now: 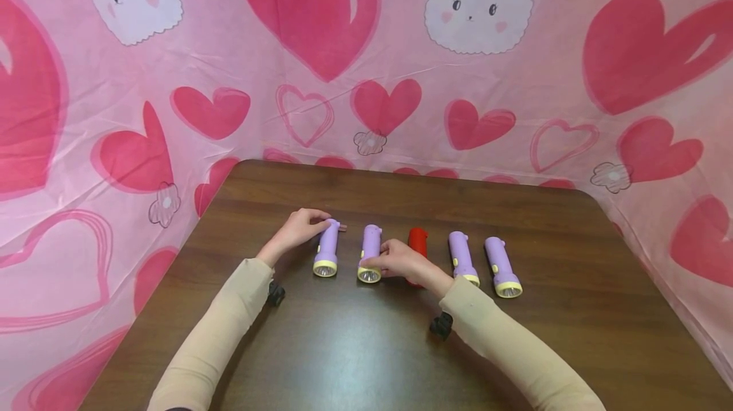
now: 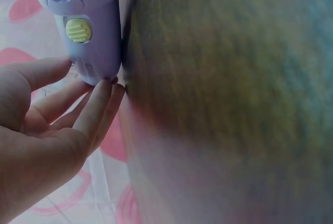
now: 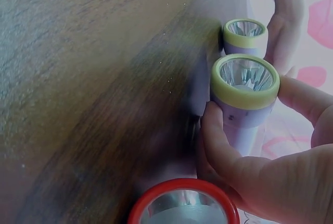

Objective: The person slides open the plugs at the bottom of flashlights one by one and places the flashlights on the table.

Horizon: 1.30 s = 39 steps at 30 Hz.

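A row of flashlights lies on the brown table, lens ends toward me. At the far left, my left hand (image 1: 300,228) holds the tail end of a purple flashlight (image 1: 328,247) with a yellow rim. The left wrist view shows thumb and fingertips around that tail, below the flashlight's yellow switch (image 2: 79,30). My right hand (image 1: 404,259) grips the head of the second purple flashlight (image 1: 371,240) between thumb and fingers, just behind its yellow rim (image 3: 244,98). Close beside the right hand is a red flashlight (image 1: 418,240), partly hidden by that hand and wrist.
Two more purple flashlights, one (image 1: 460,252) partly behind the right sleeve and another (image 1: 502,266) at the row's right end, lie on the table (image 1: 355,347). A pink cloth (image 1: 321,112) with hearts and rabbits hangs around the table's back and sides.
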Each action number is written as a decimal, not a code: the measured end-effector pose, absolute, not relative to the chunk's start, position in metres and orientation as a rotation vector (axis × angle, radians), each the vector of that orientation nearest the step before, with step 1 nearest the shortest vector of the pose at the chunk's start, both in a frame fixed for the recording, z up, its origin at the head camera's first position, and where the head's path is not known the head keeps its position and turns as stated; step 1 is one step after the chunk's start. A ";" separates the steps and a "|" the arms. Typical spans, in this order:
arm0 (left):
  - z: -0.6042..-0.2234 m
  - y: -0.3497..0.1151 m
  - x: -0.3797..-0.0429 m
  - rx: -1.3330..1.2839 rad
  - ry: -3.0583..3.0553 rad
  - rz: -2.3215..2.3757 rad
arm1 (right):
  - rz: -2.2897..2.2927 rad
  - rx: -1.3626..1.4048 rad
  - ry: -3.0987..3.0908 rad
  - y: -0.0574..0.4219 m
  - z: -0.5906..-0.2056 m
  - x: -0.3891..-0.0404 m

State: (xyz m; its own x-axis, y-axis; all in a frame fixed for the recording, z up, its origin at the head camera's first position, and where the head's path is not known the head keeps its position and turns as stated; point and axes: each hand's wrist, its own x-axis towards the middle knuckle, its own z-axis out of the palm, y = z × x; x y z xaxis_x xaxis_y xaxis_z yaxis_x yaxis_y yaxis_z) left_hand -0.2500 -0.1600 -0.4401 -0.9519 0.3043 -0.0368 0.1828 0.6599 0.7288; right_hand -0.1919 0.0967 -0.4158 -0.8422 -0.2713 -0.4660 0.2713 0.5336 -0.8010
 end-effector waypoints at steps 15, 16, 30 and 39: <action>-0.434 -0.163 -0.251 0.421 2.785 1.243 | -1.333 -0.064 2.252 0.093 -0.413 -0.189; -0.434 -0.163 -0.251 0.418 2.787 1.250 | -1.337 -0.068 2.251 0.093 -0.413 -0.189; -0.420 -0.152 -0.246 0.486 2.820 1.300 | -1.395 -0.172 2.291 0.095 -0.410 -0.186; -0.403 -0.140 -0.239 0.554 2.831 1.346 | -1.419 -0.204 2.351 0.098 -0.409 -0.184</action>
